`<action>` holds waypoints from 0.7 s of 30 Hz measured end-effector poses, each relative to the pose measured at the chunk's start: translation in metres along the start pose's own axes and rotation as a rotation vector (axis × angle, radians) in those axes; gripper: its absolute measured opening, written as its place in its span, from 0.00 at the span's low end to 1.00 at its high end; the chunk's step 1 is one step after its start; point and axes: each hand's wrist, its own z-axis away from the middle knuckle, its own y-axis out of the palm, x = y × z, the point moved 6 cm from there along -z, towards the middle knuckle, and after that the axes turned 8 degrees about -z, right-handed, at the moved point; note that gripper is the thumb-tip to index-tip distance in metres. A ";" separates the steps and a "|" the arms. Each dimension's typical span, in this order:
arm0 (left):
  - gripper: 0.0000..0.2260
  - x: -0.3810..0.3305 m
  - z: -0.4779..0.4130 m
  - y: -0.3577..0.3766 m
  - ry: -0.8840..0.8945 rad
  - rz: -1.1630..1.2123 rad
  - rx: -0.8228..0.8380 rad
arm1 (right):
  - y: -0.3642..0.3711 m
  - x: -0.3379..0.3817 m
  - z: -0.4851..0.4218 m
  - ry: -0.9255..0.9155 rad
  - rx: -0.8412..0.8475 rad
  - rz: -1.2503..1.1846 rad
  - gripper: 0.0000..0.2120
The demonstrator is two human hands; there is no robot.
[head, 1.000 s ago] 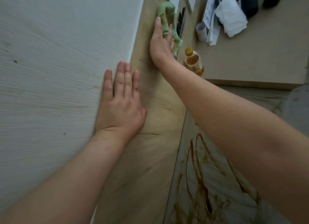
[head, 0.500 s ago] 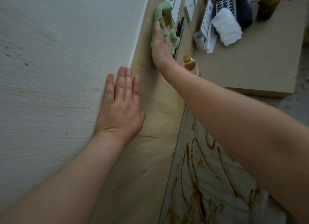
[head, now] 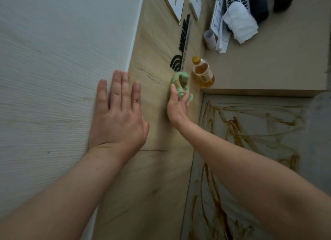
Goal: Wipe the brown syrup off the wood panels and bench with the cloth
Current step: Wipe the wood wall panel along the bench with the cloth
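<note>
**Left hand.** The left hand (head: pixel 116 118) is laid flat against the upright surface. Its fingers are straight and close together, and nothing is held. The palm spans the seam between the white textured panel (head: pixel 53 78) and the tan wood panel (head: pixel 157 34).

**Right hand.** The right hand (head: pixel 178 108) is placed on the tan wood panel. The green cloth (head: pixel 180 82) is bunched and gripped between the thumb and the curled fingers, and is pressed to the panel just below a black Wi-Fi symbol (head: pixel 176 62).

**Soiling.** Brown syrup (head: pixel 232 128) is spread in looping streaks across the pale bench (head: pixel 259 118), lower right, well apart from the cloth. Thin dark lines (head: pixel 150 77) on the wood panel are possibly syrup; the view is blurred.

**Adjacent items.** A yellow-capped bottle (head: pixel 203 73) stands just beside the cloth, at the corner of the desk (head: pixel 268 60).
</note>
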 end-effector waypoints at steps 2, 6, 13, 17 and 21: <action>0.35 -0.002 -0.001 -0.001 -0.001 -0.010 0.005 | 0.006 0.013 0.007 -0.231 0.005 -0.034 0.26; 0.36 -0.002 -0.001 0.000 -0.003 -0.039 -0.001 | -0.008 -0.034 -0.025 -0.099 -0.076 -0.165 0.28; 0.35 -0.001 0.001 0.003 0.006 -0.053 -0.024 | -0.044 -0.124 -0.111 0.387 -0.132 -0.114 0.45; 0.34 -0.003 0.001 0.004 0.016 -0.055 -0.033 | -0.061 -0.167 -0.145 0.463 -0.177 -0.074 0.47; 0.34 -0.004 -0.001 0.006 0.025 -0.069 -0.035 | -0.058 -0.190 -0.139 0.529 -0.233 -0.128 0.47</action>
